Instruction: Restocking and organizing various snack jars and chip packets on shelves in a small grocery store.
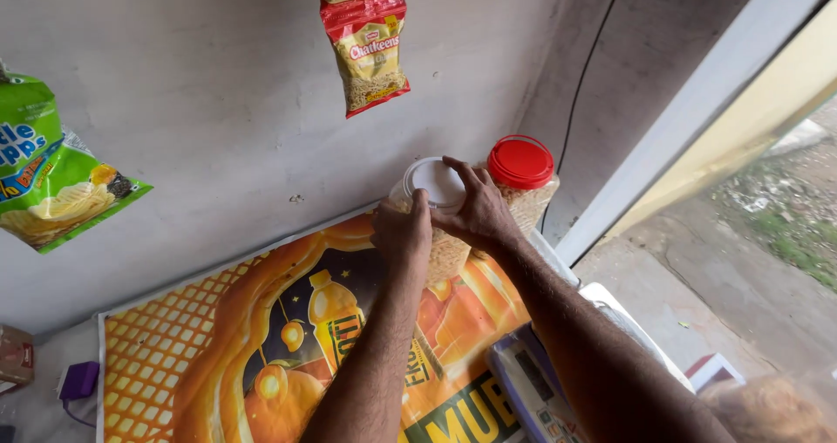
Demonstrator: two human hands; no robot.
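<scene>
Two bare hands gripped a clear plastic jar with a white lid (433, 184) at the far edge of an orange poster-covered counter (200, 330). The left hand (401, 231) wrapped around the jar's side, while the right hand (477, 214) closed over the lid's rim. A red-lidded jar (521, 166) stood just right, touching it. Snack packets (366, 55) hung on the wall above.

The red-lidded jar (521, 181) stands touching the white-lidded jar (436, 203) on its right, and the wall (218, 103) closes in behind; open counter lies to the left over the orange poster (200, 338), while a hanging snack packet (366, 46) dangles overhead
</scene>
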